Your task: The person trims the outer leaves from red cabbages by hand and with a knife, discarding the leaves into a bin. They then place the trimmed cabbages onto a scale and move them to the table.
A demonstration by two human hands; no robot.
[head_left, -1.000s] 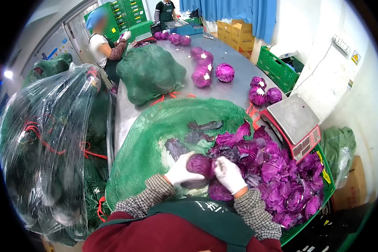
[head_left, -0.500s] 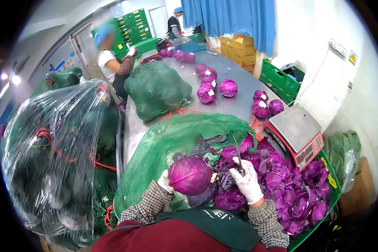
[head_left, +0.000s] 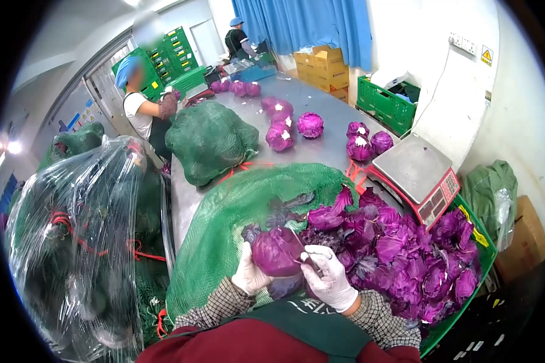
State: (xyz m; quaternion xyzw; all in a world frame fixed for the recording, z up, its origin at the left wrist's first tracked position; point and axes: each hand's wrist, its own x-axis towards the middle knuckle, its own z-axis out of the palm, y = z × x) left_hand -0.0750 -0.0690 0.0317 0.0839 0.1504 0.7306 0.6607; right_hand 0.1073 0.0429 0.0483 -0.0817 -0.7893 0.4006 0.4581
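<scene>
My left hand (head_left: 249, 273), in a white glove, is closed round the left side of a red cabbage (head_left: 275, 251) and holds it above the green mesh sack (head_left: 215, 242). Against the cabbage's right side, my gloved right hand (head_left: 329, 279) is closed on a knife (head_left: 309, 261). Its dark handle shows between thumb and fingers, while the thin blade is hard to make out along the cabbage. Loose purple leaves (head_left: 399, 260) lie heaped to the right of my hands, in and around a green crate (head_left: 485, 266).
A red scale (head_left: 419, 175) stands beyond the leaves. Several trimmed red cabbages (head_left: 310, 125) sit on the metal table (head_left: 333, 154). A full mesh sack (head_left: 211, 142) lies ahead, plastic-wrapped sacks (head_left: 79, 254) at left. A co-worker (head_left: 142, 109) stands at the table's left side.
The knife has come left from above the leaves to the cabbage's right side. My left hand has turned the cabbage and shifted slightly right. The view has swung a little.
</scene>
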